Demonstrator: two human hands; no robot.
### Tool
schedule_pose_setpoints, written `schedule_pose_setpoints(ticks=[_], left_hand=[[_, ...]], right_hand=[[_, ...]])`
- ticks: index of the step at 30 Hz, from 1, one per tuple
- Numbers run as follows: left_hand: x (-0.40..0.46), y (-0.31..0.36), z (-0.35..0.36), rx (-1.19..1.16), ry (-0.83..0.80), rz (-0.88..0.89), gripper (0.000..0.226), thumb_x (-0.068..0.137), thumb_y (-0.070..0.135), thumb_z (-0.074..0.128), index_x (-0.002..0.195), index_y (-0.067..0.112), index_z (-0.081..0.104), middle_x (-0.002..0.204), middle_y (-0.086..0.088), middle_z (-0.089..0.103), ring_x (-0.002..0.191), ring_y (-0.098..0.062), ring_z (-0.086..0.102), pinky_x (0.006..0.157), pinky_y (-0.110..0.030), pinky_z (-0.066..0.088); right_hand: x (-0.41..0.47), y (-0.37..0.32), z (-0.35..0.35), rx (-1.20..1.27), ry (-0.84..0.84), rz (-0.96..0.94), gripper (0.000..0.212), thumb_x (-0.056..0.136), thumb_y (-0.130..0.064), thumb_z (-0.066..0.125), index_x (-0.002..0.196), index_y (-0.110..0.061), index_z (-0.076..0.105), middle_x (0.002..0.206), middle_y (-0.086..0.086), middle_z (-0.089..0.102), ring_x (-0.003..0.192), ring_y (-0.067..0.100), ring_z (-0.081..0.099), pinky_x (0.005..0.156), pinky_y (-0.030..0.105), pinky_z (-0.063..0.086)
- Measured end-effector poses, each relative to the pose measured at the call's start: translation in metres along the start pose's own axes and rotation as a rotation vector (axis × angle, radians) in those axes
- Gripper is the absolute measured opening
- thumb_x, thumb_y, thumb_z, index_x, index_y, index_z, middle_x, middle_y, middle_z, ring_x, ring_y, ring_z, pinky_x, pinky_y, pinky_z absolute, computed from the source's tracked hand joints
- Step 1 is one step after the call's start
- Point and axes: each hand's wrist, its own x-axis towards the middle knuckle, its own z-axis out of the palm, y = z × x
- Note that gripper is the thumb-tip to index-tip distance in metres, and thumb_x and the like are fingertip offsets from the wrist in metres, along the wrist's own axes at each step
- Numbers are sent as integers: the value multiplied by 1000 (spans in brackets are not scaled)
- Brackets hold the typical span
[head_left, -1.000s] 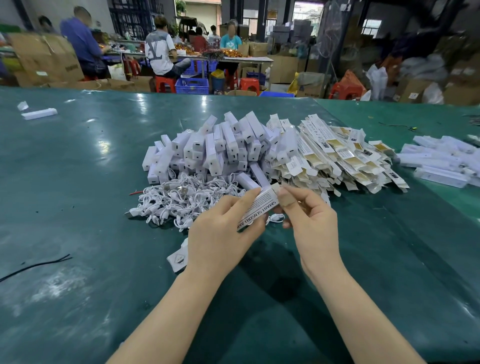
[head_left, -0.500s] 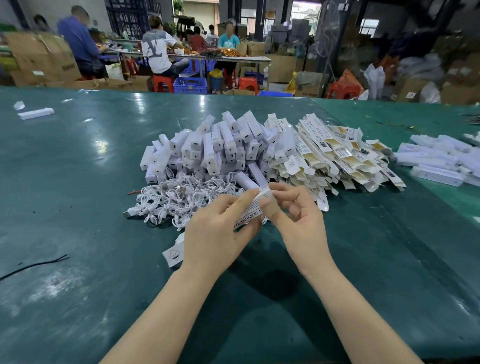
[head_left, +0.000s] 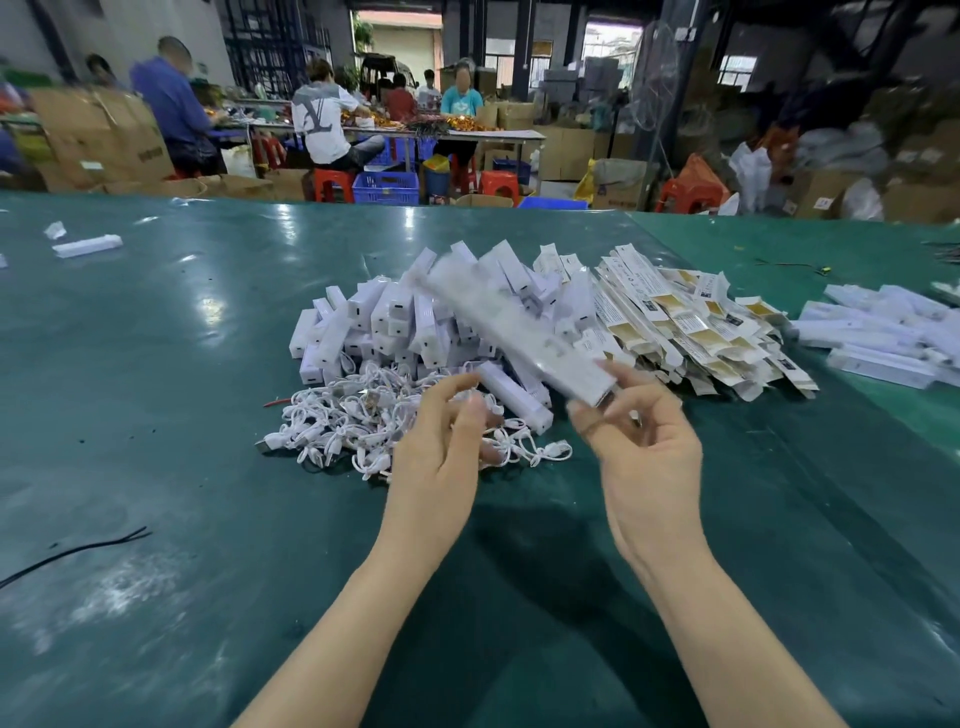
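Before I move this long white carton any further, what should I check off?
1. Grip: the right hand pinches the near end of the long white carton: ok.
2. Far end of the carton open or closed: lost in motion blur: cannot tell.
3. Whether the left hand is free: it hovers over the cable pile with fingers loosely curled, and a cable between them may or may not be there: cannot tell.
4. Next white unit within reach: one lies between the hands: ok.
5. Supply of flat cartons: a stack lies beyond the right hand: ok.
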Motion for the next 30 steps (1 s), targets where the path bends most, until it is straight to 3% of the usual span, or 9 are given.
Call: schedule_pose_setpoints(ticks=[2, 5, 8, 16, 19, 21, 23, 27, 30], left_hand=[[5, 2, 4, -348, -67, -260, 40, 85, 58, 49, 115, 32, 54, 94, 7, 74, 71, -12, 70, 62, -19, 53], [11, 1, 2, -575, -27, -334, 46, 76, 47, 60, 111, 19, 55, 88, 1, 73, 70, -15, 68, 65, -25, 54], [10, -4, -5, -540, -17, -328, 45, 68, 35, 72, 106, 16, 59, 90, -5, 70, 83, -23, 62, 78, -36, 51], [6, -4, -8, -441, -102, -305, 44, 72, 35, 82, 109, 22, 63, 98, 5, 75, 94, -13, 70, 77, -25, 57], [5, -5, -7, -362, -131, -273, 40, 72, 34, 80, 108, 27, 65, 101, 5, 75, 96, -14, 70, 79, -25, 55], [4, -7, -6, -303, -155, -260, 36, 71, 33, 80, 105, 33, 67, 104, 3, 74, 98, -17, 70, 87, -30, 56], [3, -7, -6, -277, -195, -248, 34, 72, 32, 80, 103, 37, 68, 106, 0, 74, 98, -18, 69, 89, -32, 55], [0, -5, -5, -203, -233, -211, 35, 71, 35, 78, 103, 37, 66, 99, -5, 73, 87, -15, 67, 78, -26, 57], [-1, -6, -5, 40, -188, -102, 34, 68, 41, 76, 97, 52, 61, 79, 9, 65, 72, -3, 58, 64, -17, 50]], right_hand=[[-3, 4, 1, -110, -188, -12, 50, 75, 18, 64, 60, -30, 58, 108, -8, 65, 102, 4, 65, 76, 20, 52], [-9, 6, 3, -327, -388, -14, 36, 70, 5, 60, 62, -31, 61, 104, -10, 65, 104, 5, 62, 83, 17, 46], [-13, 4, 6, -299, -462, 55, 33, 75, 6, 60, 71, -27, 64, 98, -5, 70, 92, 6, 65, 77, 15, 48], [1, 0, -4, -185, -82, 307, 23, 92, -1, 54, 86, -20, 65, 76, -5, 71, 68, 9, 64, 63, 26, 42], [1, -1, -1, -221, -104, 351, 20, 92, -10, 58, 87, -26, 67, 80, -6, 71, 68, 7, 63, 64, 27, 42], [-1, -1, 0, -240, -150, 334, 4, 87, -31, 66, 90, -33, 69, 87, -9, 72, 75, 4, 64, 65, 24, 45], [-2, -2, 0, -268, -233, 313, 26, 74, -51, 65, 95, -36, 70, 96, -12, 73, 84, 1, 65, 64, 15, 47], [-6, -4, 4, -258, -347, 300, 28, 72, -44, 68, 98, -35, 70, 95, -13, 74, 85, -1, 66, 68, 9, 47], [-6, 0, 3, -243, -317, 289, 34, 71, -41, 73, 102, -29, 66, 95, -10, 73, 86, 7, 67, 71, 16, 52]])
